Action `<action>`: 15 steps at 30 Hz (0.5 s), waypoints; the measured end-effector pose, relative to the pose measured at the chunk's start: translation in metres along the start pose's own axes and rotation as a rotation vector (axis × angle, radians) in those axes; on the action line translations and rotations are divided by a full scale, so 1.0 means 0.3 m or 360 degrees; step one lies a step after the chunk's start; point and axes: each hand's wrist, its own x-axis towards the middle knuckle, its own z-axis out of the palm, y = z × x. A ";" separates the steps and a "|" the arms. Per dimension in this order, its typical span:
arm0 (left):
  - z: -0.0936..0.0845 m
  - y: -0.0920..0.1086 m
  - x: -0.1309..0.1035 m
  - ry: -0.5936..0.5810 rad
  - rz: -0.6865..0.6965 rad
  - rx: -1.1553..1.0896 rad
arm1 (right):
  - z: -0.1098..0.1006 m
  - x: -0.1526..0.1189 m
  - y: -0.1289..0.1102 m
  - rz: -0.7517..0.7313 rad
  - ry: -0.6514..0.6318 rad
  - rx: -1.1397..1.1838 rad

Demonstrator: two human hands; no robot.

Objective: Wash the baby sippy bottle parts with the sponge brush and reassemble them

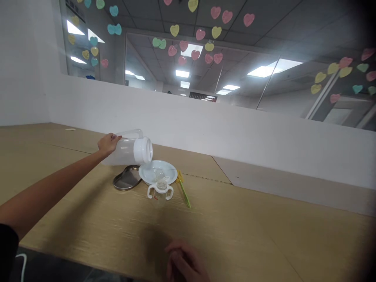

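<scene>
My left hand grips a clear jug by its handle, tipped sideways, white mouth near the bowl behind a two-handled bottle. My right hand curls low down, hold unclear. Any writing on the heart-shaped notes is too small to read

Window glazing above white wall bears heart-shaped notes in pink, yellow, green and blue. Lit ceiling panels visible in glazing. White cable at lower left. Small pale strip, tabletop rear left; identity uncertain.
</scene>
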 end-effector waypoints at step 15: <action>-0.055 0.175 -0.109 -0.0299 0.0484 -0.0236 | 0.012 -0.006 0.001 0.0036 0.0080 0.0058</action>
